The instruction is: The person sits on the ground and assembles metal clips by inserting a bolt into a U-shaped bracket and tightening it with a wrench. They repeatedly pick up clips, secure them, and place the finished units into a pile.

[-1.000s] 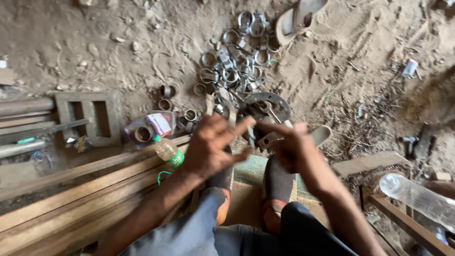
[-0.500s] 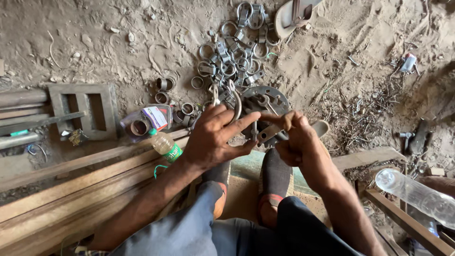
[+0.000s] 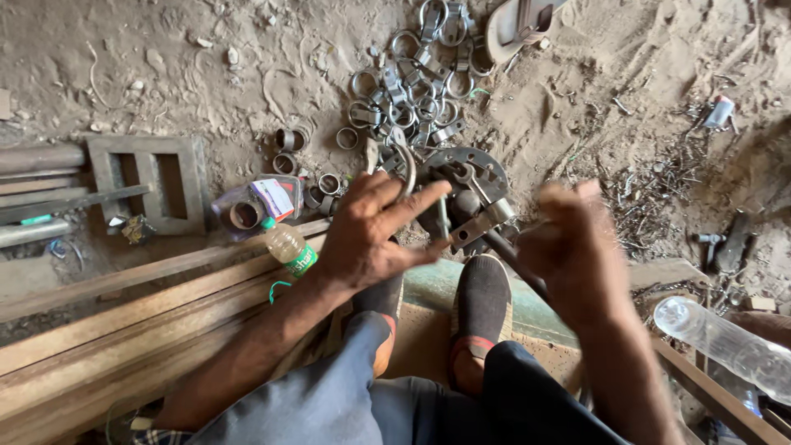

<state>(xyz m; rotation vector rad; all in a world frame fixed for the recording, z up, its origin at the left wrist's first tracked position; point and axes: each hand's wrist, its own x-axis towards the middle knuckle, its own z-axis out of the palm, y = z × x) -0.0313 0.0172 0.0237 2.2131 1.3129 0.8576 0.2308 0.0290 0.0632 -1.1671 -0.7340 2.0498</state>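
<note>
a round metal disc tool (image 3: 471, 169) with slots sits on the sandy ground, just past the person's two feet. a dark metal handle (image 3: 511, 259) comes out of it and runs back toward the person. a short flat metal piece (image 3: 478, 224) sticks out by the start of the handle.

the right hand (image 3: 577, 247) is closed around the far end of the handle. it looks blurry, so the fingers are hard to see. the left hand (image 3: 375, 227) is next to the disc with its fingers spread apart. the pointing finger and thumb reach toward a thin metal pin (image 3: 443, 216) that stands up by the disc. i cannot tell if they touch it.

two dark shoes (image 3: 482, 301) rest on a green slab just under the hands. behind the disc lies a pile of shiny metal rings and clamps (image 3: 416, 91). a sandal (image 3: 519, 21) lies past the pile. a few short pipe pieces (image 3: 288, 148) sit to the left. a small bottle with a green label (image 3: 288, 245) lies by long wooden planks (image 3: 124, 313). a metal frame (image 3: 148, 181) lies flat farther left. a clear plastic bottle (image 3: 725, 346) lies at the right. bent nails and scraps (image 3: 651, 185) are spread on the sand.
</note>
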